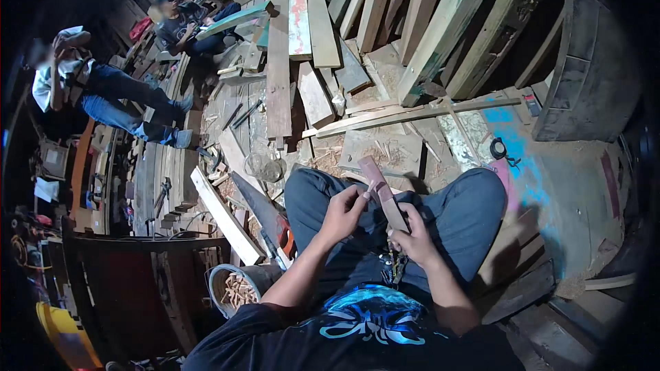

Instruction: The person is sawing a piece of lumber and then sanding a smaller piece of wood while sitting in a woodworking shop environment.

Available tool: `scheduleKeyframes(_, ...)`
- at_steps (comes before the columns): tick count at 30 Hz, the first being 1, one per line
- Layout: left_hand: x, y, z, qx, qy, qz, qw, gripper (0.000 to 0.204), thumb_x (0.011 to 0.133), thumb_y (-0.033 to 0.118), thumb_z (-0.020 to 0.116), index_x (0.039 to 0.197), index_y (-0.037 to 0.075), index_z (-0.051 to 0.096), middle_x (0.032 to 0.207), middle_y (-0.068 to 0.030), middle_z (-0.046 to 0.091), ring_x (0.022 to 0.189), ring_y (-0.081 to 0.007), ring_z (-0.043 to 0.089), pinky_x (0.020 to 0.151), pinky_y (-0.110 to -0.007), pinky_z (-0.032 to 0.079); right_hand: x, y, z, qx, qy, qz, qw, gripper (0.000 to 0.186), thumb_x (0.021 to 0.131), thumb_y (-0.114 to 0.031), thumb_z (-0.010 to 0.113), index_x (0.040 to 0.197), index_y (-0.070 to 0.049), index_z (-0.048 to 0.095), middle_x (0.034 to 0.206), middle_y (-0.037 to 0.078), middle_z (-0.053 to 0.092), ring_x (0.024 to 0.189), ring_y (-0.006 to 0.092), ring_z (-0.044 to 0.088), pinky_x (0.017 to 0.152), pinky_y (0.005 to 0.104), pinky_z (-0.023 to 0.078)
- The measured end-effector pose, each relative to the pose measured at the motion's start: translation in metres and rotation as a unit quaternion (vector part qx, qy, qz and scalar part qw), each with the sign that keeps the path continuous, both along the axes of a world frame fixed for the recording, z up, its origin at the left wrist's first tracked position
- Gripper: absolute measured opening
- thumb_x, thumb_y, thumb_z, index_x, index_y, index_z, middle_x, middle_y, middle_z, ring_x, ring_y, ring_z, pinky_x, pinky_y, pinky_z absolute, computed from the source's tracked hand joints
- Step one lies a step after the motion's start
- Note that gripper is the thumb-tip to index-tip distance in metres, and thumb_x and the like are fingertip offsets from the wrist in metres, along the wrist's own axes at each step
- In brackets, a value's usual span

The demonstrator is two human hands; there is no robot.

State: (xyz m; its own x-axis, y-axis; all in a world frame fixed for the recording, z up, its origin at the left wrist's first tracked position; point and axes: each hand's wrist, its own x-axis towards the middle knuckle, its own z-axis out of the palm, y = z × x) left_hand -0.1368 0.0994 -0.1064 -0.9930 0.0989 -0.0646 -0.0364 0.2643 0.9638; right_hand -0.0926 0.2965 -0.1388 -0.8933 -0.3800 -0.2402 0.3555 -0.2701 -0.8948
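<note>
I sit cross-legged with a flat, narrow strip of wood (386, 196), reddish toward its far end and brown nearer me, held tilted over my lap. My right hand (411, 235) is closed round its near end, thumb along the edge. Beside the strip's left edge, about midway up, the fingertips of my left hand (346, 211) are pinched together and seem to touch it. Whatever small thing they may grip is too small to make out. A bunch of keys (392, 266) hangs at my waist, just below the right hand.
At my left lie a handsaw (260, 207) and a bucket (218, 282) of wood chips. Planks (278, 62) and thick beams (454, 20) stand ahead. A black tape roll (498, 148) lies to the right. Two people (120, 99) sit at far left among lumber.
</note>
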Motion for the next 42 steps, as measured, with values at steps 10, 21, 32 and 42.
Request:
scheduleKeyframes(10, 0.003, 0.002, -0.001, -0.028, -0.073, -0.006, 0.997, 0.022, 0.095, 0.018, 0.058, 0.082, 0.000, 0.057, 0.066, 0.0009, 0.054, 0.062, -0.0060, 0.048, 0.058, -0.023, 0.039, 0.002, 0.001, -0.011, -0.110, -0.117, -0.105, 0.981, 0.047, 0.084, 0.000, 0.058, 0.126, -0.008, 0.038, 0.080, 0.005, 0.055, 0.060, 0.0093, 0.052, 0.048, 0.0244, 0.042)
scheduleKeyframes(21, -0.013, 0.023, 0.006, -0.069, -0.026, -0.004, 0.997, 0.022, 0.096, 0.017, 0.057, 0.083, -0.001, 0.057, 0.065, 0.0014, 0.052, 0.061, -0.0052, 0.044, 0.055, -0.024, 0.037, 0.004, -0.002, -0.021, -0.077, -0.087, -0.088, 0.989, 0.043, 0.083, 0.000, 0.059, 0.121, -0.008, 0.041, 0.077, 0.002, 0.053, 0.058, 0.0081, 0.051, 0.048, 0.0241, 0.042)
scheduleKeyframes(32, -0.009, 0.000, -0.013, -0.101, -0.008, 0.031, 0.994, 0.022, 0.094, 0.017, 0.060, 0.080, 0.000, 0.056, 0.062, 0.0005, 0.049, 0.059, -0.0054, 0.042, 0.052, -0.025, 0.035, -0.001, -0.010, -0.033, 0.030, -0.020, -0.056, 0.998, 0.045, 0.085, 0.000, 0.059, 0.124, -0.006, 0.040, 0.076, 0.002, 0.052, 0.056, 0.0083, 0.050, 0.049, 0.0239, 0.041)
scheduleKeyframes(42, -0.007, -0.007, -0.011, -0.060, -0.052, 0.008, 0.997, 0.022, 0.094, 0.016, 0.061, 0.081, 0.001, 0.052, 0.067, 0.0030, 0.048, 0.064, -0.0046, 0.043, 0.056, -0.023, 0.035, 0.001, -0.009, -0.028, -0.014, -0.041, -0.060, 0.997, 0.045, 0.084, 0.002, 0.059, 0.123, -0.008, 0.040, 0.075, 0.002, 0.053, 0.057, 0.0077, 0.051, 0.048, 0.0231, 0.042)
